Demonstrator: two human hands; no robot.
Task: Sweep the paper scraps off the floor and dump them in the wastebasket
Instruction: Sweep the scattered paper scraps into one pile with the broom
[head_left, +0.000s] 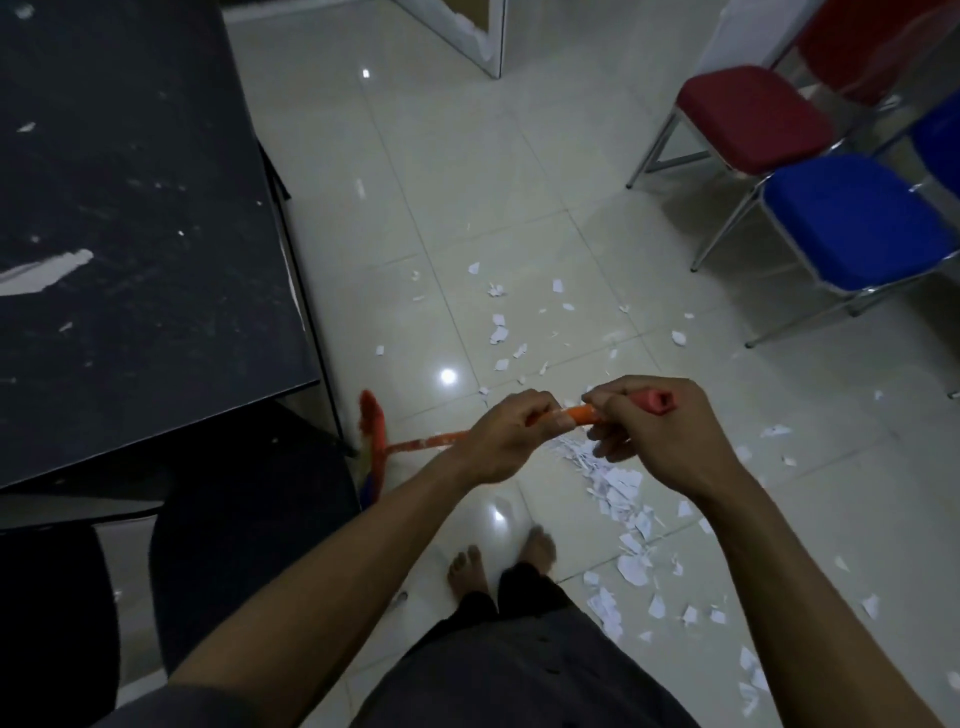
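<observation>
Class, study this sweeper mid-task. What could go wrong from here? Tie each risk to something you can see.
1. The broom head sits by a leg of the black table; a swing there might snag on it.
2. Paper scraps lie loose near the blue chair; a wide stroke could push some under it.
3. Bare feet stand beside the scrap pile on glossy tiles; stepping in could scatter it.

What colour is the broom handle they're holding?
The broom handle is orange, pinkish-red at its end; head view shows it best.
</observation>
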